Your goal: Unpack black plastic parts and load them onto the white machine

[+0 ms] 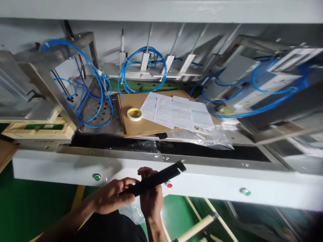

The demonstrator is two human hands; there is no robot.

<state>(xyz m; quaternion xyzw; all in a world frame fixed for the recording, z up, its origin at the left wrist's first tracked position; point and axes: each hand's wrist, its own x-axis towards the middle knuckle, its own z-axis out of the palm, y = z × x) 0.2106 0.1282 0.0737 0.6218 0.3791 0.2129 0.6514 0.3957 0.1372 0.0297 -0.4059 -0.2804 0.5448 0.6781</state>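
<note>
My left hand (111, 196) grips a long black bar (153, 179) near its lower end. My right hand (151, 196) wraps around the bar's middle, with its fingertips curling over the top. The bar slants up to the right, and a small fitting shows at its far end. Both hands hold it just in front of the white front panel of a machine (202, 185), close to a red push button (169, 184).
Green push buttons (96, 177) sit on the panel. Inside the machine lie blue pneumatic tubing (143, 70), papers (176, 112) on a cardboard sheet (131, 121), yellow-cored tape (134, 114), a perforated steel plate (98, 112) and clear plastic (212, 139). Below lies a green floor (176, 215).
</note>
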